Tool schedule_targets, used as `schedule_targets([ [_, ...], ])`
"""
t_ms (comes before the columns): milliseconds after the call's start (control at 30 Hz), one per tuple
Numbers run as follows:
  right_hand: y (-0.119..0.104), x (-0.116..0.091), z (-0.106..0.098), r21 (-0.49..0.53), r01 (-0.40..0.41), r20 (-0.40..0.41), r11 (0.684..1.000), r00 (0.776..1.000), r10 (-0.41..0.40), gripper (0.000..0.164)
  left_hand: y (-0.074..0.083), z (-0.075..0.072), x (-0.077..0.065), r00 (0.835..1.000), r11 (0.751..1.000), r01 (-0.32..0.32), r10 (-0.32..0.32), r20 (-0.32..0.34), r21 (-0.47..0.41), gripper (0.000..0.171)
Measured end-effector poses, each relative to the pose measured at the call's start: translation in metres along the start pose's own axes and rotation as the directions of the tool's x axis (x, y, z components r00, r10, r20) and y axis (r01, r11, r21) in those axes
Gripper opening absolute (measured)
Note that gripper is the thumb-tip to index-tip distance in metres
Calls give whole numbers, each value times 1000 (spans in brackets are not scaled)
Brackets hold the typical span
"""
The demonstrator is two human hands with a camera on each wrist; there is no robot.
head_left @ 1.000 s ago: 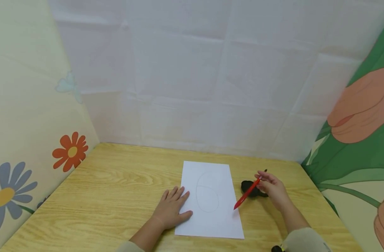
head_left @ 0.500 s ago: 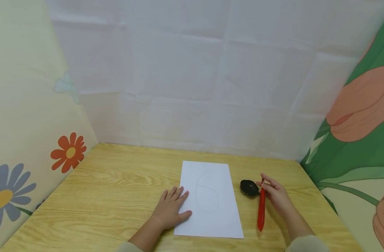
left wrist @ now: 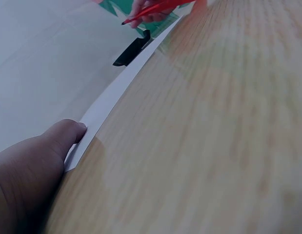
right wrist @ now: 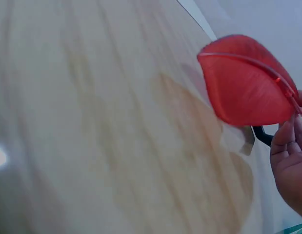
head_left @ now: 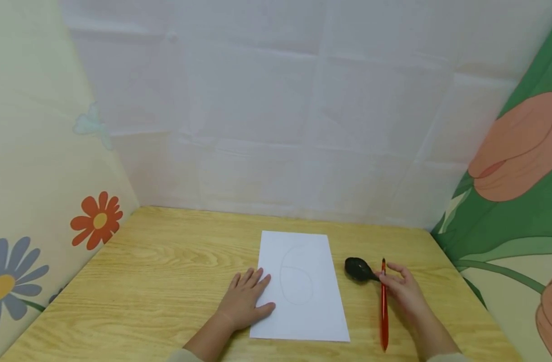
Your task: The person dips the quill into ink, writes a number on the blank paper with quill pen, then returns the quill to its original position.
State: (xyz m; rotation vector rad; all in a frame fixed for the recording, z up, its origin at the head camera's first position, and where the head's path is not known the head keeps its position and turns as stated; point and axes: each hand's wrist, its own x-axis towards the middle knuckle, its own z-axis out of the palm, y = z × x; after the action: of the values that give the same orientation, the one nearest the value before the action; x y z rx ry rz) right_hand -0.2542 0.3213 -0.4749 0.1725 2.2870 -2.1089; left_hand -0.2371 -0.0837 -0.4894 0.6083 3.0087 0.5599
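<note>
My left hand [head_left: 245, 304] lies flat with spread fingers on the left edge of a white sheet of paper [head_left: 323, 311]. A faint curved line shaped like a 6 is on the sheet. Right of the paper, my right hand [head_left: 406, 290] pinches a red, dark-tipped pen-like thing [head_left: 384, 317]. In the right wrist view it shows a broad red leaf shape [right wrist: 243, 92] with a thin clear stem along it. A glossy black spoon-like thing [head_left: 358, 269] lies just left of the right hand. Its handle end is hidden behind the red thing and fingers.
The wood-grain table [head_left: 176, 271] runs back to a creased white cloth wall [head_left: 257, 125]. A flower-printed panel [head_left: 31, 176] stands on the left and a tulip-printed one [head_left: 520, 211] on the right.
The red thing has swung from slanting over the paper's right edge to nearly straight up and down, right of the paper. My right hand has moved slightly right and nearer. The left hand stays put.
</note>
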Motion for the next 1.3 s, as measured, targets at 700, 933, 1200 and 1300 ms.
schedule_targets([
  [700, 5, -2, 14, -346, -84, -167, 934, 986, 27, 56, -3, 2, 2, 1000, 1000, -11, 10, -10, -3, 73],
  [933, 5, 0, 16, -433, -58, -165, 900, 986, -15, 53, -4, 5, 2, 999, 1000, -13, 13, -29, 4, 71],
  [1200, 3, -1, 19, -506, -55, -167, 861, 985, -36, 51, -4, 5, 2, 999, 1000, -24, 23, -32, -7, 72],
  [1300, 3, -1, 19, -517, -65, -173, 854, 984, -29, 51, -3, 3, 1, 1000, 1000, -16, 15, -21, -7, 72],
])
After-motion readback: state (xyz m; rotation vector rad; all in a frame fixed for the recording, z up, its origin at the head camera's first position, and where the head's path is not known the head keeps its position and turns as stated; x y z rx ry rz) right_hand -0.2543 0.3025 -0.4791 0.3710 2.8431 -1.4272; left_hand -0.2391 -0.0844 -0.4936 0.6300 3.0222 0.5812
